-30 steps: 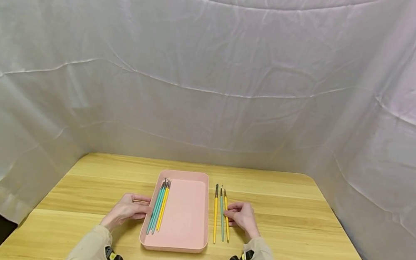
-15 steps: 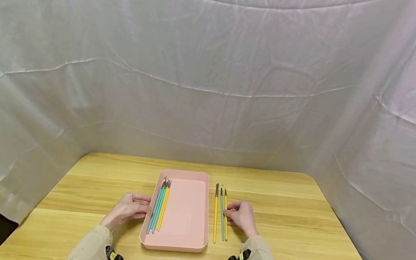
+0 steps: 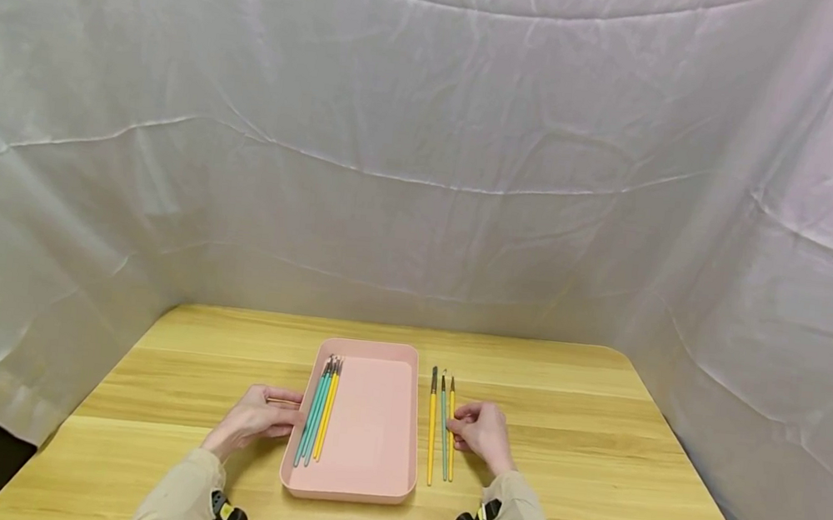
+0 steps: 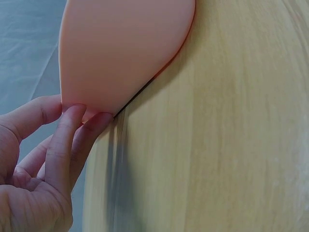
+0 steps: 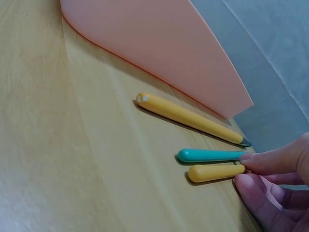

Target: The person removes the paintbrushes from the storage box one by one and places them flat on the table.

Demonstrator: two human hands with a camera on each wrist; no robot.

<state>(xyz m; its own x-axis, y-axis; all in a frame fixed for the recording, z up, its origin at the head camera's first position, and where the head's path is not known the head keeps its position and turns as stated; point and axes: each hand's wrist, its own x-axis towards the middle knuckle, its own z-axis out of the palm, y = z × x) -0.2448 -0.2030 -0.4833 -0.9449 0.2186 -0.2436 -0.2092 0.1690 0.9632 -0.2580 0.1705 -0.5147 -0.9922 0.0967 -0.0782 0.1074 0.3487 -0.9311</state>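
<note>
My left hand (image 3: 255,420) is at the left side of a pink tray (image 3: 372,490). In the left wrist view its fingertips (image 4: 99,121) press the tray's outer wall while another digit reaches over the rim, so the wall is pinched. Right of the tray, three paintbrushes lie side by side on the table. My right hand (image 3: 484,434) pinches the rightmost, a yellow paintbrush (image 3: 451,460), partway along its handle. The teal paintbrush (image 3: 444,438) lies close beside it, near a fingertip. Furthest left is a thicker yellow paintbrush (image 3: 432,437), untouched.
Inside the tray, several teal paintbrushes (image 3: 304,442) and yellow paintbrushes (image 3: 327,419) lie together along the left wall, bristles away from me. The wooden table (image 3: 593,461) has grey curtains (image 3: 419,235) around its back and sides.
The right hand has swung the near end of the rightmost yellow paintbrush left, so it now lies nearly parallel with the teal one. The left hand and tray have stayed put.
</note>
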